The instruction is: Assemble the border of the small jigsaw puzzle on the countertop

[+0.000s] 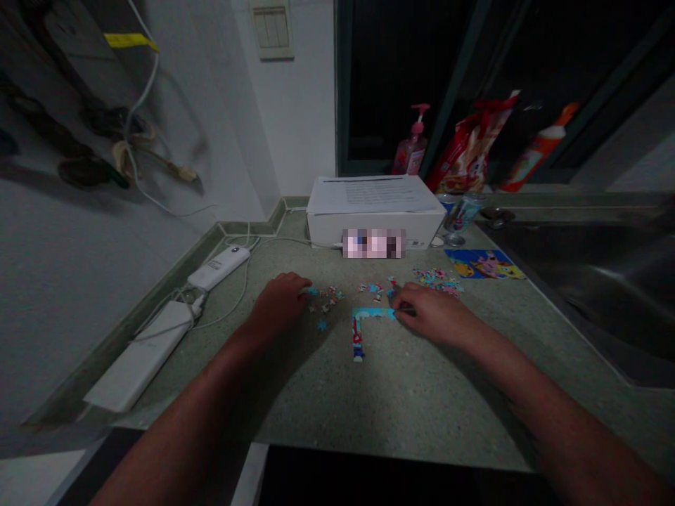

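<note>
An L-shaped strip of joined jigsaw puzzle pieces lies on the counter, its top arm light blue and its side arm red, white and dark blue. At the right end of the top arm, my right hand has its fingers pinched on a puzzle piece, mostly hidden by the fingertips. My left hand is farther left, thumb and forefinger closed at a light blue puzzle piece. Beside it lies a small group of loose pieces, with a single blue piece nearer me. More loose pieces lie between the hands.
A pile of pieces and a colourful cartoon picture card lie at the right, near the sink. Behind stands a white box with paper on top. A power strip, white device and cables occupy the left.
</note>
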`<move>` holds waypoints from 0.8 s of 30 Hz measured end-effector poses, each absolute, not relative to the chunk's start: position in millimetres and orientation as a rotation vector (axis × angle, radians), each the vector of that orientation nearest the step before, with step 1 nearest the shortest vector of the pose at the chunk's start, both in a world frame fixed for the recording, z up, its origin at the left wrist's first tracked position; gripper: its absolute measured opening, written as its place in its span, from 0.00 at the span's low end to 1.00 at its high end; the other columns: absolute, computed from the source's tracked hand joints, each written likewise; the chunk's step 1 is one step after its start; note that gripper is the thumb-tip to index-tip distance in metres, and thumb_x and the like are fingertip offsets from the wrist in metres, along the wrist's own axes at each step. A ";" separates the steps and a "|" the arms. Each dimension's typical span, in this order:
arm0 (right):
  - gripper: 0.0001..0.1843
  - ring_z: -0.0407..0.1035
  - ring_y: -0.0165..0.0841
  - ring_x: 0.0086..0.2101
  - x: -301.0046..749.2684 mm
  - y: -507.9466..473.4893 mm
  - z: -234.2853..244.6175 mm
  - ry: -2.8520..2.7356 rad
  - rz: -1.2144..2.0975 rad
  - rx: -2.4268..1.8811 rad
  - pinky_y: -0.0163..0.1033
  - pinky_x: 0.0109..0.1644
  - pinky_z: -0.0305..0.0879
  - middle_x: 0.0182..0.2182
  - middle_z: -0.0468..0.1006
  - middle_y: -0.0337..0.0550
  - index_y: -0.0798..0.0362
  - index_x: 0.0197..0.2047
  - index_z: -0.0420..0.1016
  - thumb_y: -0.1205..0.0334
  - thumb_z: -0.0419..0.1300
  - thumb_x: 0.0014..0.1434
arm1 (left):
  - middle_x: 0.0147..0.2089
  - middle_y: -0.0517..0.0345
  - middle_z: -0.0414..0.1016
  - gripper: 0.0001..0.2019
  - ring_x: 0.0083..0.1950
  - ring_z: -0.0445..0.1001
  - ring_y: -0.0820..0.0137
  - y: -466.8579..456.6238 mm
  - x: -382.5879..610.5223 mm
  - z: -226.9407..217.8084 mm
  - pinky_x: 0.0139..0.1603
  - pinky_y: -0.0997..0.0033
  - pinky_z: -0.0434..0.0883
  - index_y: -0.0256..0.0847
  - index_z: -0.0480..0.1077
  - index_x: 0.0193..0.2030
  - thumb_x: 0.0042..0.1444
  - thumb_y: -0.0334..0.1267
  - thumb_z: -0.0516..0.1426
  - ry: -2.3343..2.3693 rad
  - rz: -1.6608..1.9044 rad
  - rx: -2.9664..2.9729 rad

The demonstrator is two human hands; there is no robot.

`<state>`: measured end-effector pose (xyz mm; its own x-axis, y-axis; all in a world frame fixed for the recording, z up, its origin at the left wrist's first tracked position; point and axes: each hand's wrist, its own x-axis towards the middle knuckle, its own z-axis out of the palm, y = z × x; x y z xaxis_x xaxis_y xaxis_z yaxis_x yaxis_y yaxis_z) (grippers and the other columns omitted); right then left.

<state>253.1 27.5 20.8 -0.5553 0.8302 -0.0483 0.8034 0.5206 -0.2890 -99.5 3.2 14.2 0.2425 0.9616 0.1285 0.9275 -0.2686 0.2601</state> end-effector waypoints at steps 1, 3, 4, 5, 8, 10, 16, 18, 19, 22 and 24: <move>0.07 0.79 0.41 0.45 252.6 27.1 21.7 -2.656 0.427 -1.432 0.43 0.47 0.69 0.45 0.83 0.46 0.49 0.45 0.82 0.67 0.63 0.66 | 0.56 0.45 0.84 0.17 0.58 0.79 0.54 4.0 -98.1 12.0 0.63 0.51 0.74 0.43 0.81 0.57 0.69 0.32 0.55 1.780 0.418 2.375; 0.08 0.78 0.40 0.45 251.7 26.5 23.4 -2.655 0.424 -1.429 0.42 0.47 0.69 0.45 0.83 0.46 0.49 0.45 0.82 0.68 0.63 0.66 | 0.55 0.45 0.83 0.17 0.58 0.79 0.54 6.5 -96.6 7.7 0.64 0.51 0.73 0.43 0.81 0.58 0.69 0.31 0.54 1.724 0.429 2.392; 0.08 0.78 0.40 0.45 251.5 26.3 24.1 -2.651 0.423 -1.429 0.42 0.47 0.70 0.45 0.83 0.46 0.49 0.45 0.83 0.69 0.63 0.66 | 0.55 0.44 0.83 0.17 0.57 0.79 0.54 8.1 -96.6 5.5 0.63 0.51 0.73 0.42 0.81 0.57 0.69 0.31 0.54 1.710 0.414 2.403; 0.08 0.78 0.40 0.45 251.5 26.2 24.6 -2.647 0.422 -1.427 0.42 0.47 0.70 0.45 0.83 0.46 0.50 0.45 0.83 0.69 0.63 0.66 | 0.54 0.43 0.83 0.16 0.57 0.79 0.54 9.8 -97.0 3.4 0.63 0.51 0.73 0.41 0.81 0.56 0.69 0.31 0.54 1.707 0.394 2.415; 0.08 0.78 0.39 0.45 252.3 26.6 25.3 -2.636 0.406 -1.418 0.42 0.47 0.70 0.45 0.83 0.46 0.50 0.45 0.83 0.69 0.63 0.66 | 0.52 0.42 0.82 0.14 0.55 0.78 0.52 15.5 -99.8 -3.0 0.61 0.50 0.74 0.40 0.82 0.52 0.68 0.33 0.55 1.715 0.390 2.422; 0.08 0.78 0.39 0.45 253.2 27.1 25.2 -2.629 0.385 -1.417 0.42 0.46 0.69 0.45 0.83 0.47 0.50 0.44 0.83 0.68 0.63 0.66 | 0.51 0.42 0.82 0.13 0.54 0.78 0.51 19.2 -102.8 -6.7 0.61 0.48 0.74 0.41 0.82 0.50 0.67 0.34 0.55 1.713 0.432 2.407; 0.07 0.78 0.40 0.44 252.5 26.8 25.7 -2.633 0.364 -1.429 0.41 0.43 0.67 0.45 0.82 0.47 0.50 0.44 0.83 0.67 0.62 0.67 | 0.47 0.43 0.81 0.07 0.52 0.79 0.52 25.5 -112.3 -9.1 0.57 0.51 0.74 0.42 0.80 0.42 0.62 0.38 0.60 1.764 0.461 2.338; 0.07 0.78 0.39 0.43 251.3 26.4 27.0 -2.629 0.354 -1.439 0.41 0.42 0.67 0.45 0.82 0.48 0.50 0.43 0.83 0.67 0.62 0.68 | 0.45 0.46 0.81 0.05 0.50 0.79 0.53 24.6 -113.6 -6.6 0.54 0.53 0.75 0.43 0.77 0.39 0.61 0.39 0.61 1.817 0.466 2.263; 0.07 0.77 0.39 0.43 250.5 26.0 28.0 -2.625 0.346 -1.444 0.41 0.42 0.67 0.45 0.82 0.48 0.50 0.43 0.83 0.67 0.62 0.68 | 0.44 0.47 0.81 0.04 0.48 0.79 0.55 23.5 -113.2 -4.8 0.52 0.55 0.75 0.43 0.76 0.39 0.61 0.39 0.61 1.845 0.459 2.223; 0.08 0.78 0.39 0.43 246.5 23.8 32.0 -2.606 0.324 -1.446 0.41 0.44 0.67 0.45 0.82 0.48 0.50 0.44 0.82 0.68 0.61 0.69 | 0.39 0.51 0.81 0.04 0.42 0.78 0.58 17.8 -106.4 1.7 0.45 0.59 0.73 0.43 0.74 0.37 0.62 0.38 0.59 1.901 0.456 2.128; 0.09 0.78 0.39 0.45 241.7 20.4 34.6 -2.579 0.318 -1.415 0.41 0.47 0.68 0.46 0.82 0.47 0.50 0.45 0.82 0.67 0.60 0.71 | 0.37 0.54 0.81 0.05 0.39 0.78 0.60 12.4 -96.0 5.5 0.43 0.61 0.72 0.44 0.75 0.38 0.63 0.39 0.58 1.860 0.544 2.072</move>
<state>241.7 20.4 34.6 -0.5298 0.8462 0.0570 0.8070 0.5237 -0.2729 -96.0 12.4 5.5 0.0887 0.9931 0.0772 0.8781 -0.1145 0.4646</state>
